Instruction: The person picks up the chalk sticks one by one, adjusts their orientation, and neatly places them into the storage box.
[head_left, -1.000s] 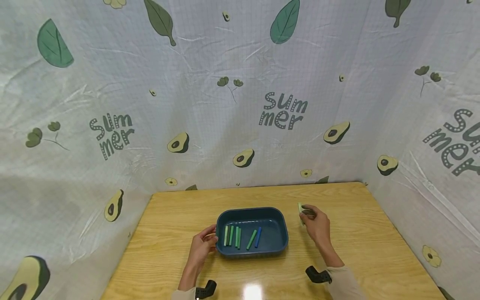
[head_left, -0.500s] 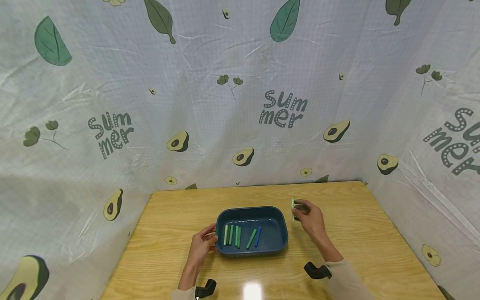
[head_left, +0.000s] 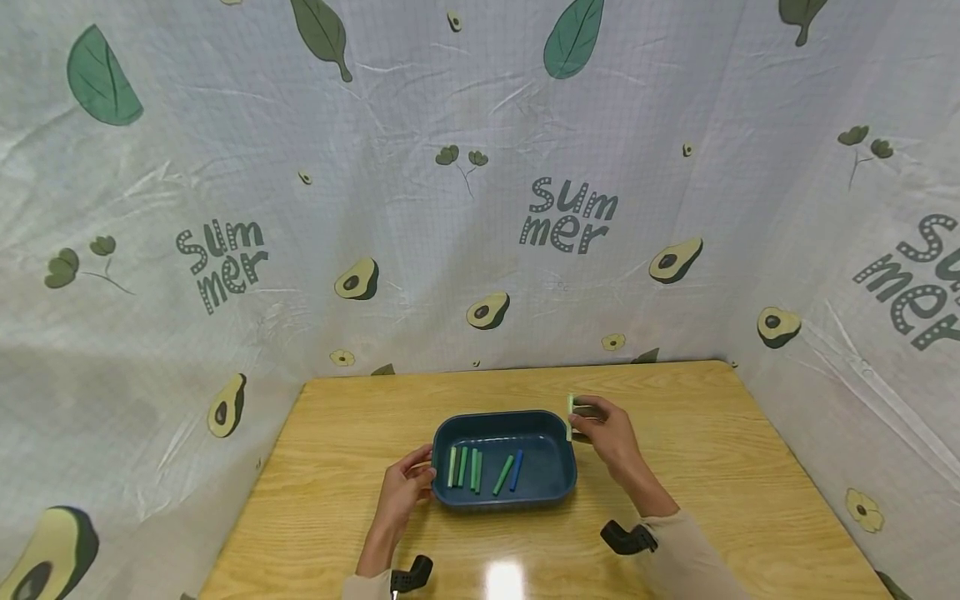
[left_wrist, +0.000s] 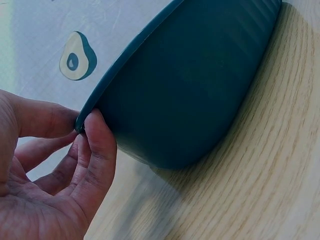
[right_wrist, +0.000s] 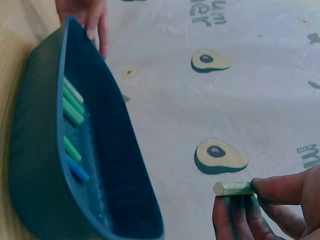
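Your right hand (head_left: pixel 606 433), pinching the pale green chalk (head_left: pixel 570 415), has moved toward 9 o'clock, reaching the blue tray (head_left: pixel 558 483); your left hand (head_left: pixel 405 487) still grips its rim.

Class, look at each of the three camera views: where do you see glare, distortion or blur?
Head view: a bright glare spot on the table near its front edge, and wide-angle bending of the backdrop. Left wrist view: the left hand and tray loom large, the backdrop soft. Right wrist view: the tray's near rim is slightly soft; the chalk stick reads clearly.
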